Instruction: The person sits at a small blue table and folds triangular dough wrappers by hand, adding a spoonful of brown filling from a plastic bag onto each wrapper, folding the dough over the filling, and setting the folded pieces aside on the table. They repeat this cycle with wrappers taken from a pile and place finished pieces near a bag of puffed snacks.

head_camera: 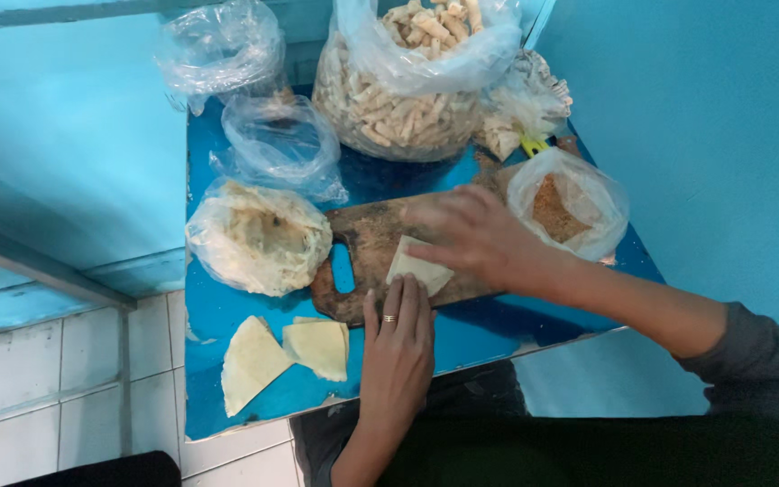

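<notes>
A pale triangular dough wrapper [416, 268] lies on a dark wooden cutting board [367, 243] with a handle slot. My left hand [397, 347], a ring on one finger, rests flat at the board's near edge with fingertips touching the wrapper's lower corner. My right hand [475, 236] reaches in from the right and presses on the wrapper's far side, slightly blurred. Neither hand grips anything. Two more cut wrappers [286, 353] lie on the blue table [218, 311] near its front edge.
A clear bag of stacked wrappers [259, 236] sits left of the board. Behind are an empty plastic bag [281, 144], a large bag of rolled pastries [407, 90] and a bag of brown filling [570, 206]. Blue walls flank the table; tiled floor lies left.
</notes>
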